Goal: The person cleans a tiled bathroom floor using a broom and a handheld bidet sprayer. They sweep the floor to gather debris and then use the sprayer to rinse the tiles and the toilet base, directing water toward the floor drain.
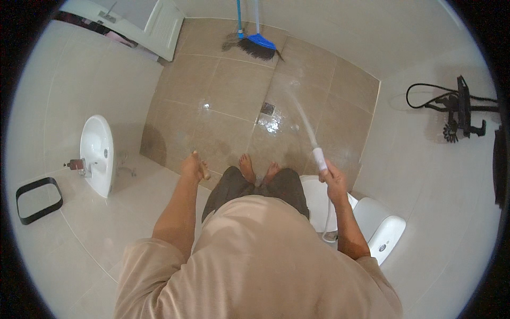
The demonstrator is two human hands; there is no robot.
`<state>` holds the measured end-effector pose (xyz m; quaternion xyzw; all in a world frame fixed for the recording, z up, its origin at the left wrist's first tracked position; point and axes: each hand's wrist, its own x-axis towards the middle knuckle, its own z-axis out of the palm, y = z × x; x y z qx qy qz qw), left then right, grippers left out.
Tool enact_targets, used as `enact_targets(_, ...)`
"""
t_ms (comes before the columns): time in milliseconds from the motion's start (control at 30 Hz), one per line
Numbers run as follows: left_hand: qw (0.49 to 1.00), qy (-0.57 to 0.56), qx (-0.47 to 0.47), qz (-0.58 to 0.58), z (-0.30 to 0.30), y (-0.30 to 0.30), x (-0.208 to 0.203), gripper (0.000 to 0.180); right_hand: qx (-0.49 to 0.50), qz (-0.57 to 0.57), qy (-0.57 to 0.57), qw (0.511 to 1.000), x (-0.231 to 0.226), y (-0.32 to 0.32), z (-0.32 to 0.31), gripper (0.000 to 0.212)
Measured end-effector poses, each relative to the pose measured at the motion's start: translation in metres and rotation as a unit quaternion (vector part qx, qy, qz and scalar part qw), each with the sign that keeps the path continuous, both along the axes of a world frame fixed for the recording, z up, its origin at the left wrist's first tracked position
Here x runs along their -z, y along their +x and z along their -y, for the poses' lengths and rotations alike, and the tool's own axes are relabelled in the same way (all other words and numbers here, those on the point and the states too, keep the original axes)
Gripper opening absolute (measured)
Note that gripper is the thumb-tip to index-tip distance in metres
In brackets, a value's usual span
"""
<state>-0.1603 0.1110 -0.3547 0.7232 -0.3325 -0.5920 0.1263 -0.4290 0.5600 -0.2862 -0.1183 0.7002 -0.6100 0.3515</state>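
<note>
My right hand (334, 178) is wrapped around a white bidet sprayer (319, 158), held out in front of the toilet. A stream of water (304, 117) shoots from its head toward the far floor. From the sprayer a white hose (328, 215) hangs down beside the toilet (321, 204). Off to the left, my left hand (194, 167) hovers over the floor, fingers loosely bent and apart, with nothing seen in it. Wet, shiny patches cover the brown tiles (226, 82) around a square floor drain (268, 109).
A blue broom (258, 47) with dark bristles leans on the far wall beside another blue pole (239, 18). At left are a white washbasin (98, 154) and a black-framed mirror (39, 201). The white door (159, 32) stands far left; a black shower fixture (462, 106) is on the right wall.
</note>
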Motion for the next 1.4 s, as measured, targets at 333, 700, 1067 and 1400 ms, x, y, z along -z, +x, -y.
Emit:
enact_targets(333,0.998,-0.05,0.034,-0.01,0.002,-0.036,-0.038,0.036,-0.063,0.113,-0.023,0.991,-0.04,0.034,-0.008,0.058)
enact_targets(700,0.992,-0.099,0.032,0.076,0.04,0.026,-0.082,0.033,0.189,0.25,-0.369,0.875,-0.026,0.03,-0.055,0.053)
enact_targets(1067,0.993,-0.092,0.03,0.069,0.05,-0.002,-0.104,0.044,0.256,0.22,-0.363,0.869,-0.021,0.034,-0.069,0.057)
enact_targets(1400,0.994,-0.074,0.027,0.079,0.012,-0.014,-0.119,0.043,0.23,0.215,-0.356,0.88,-0.024,0.03,-0.079,0.056)
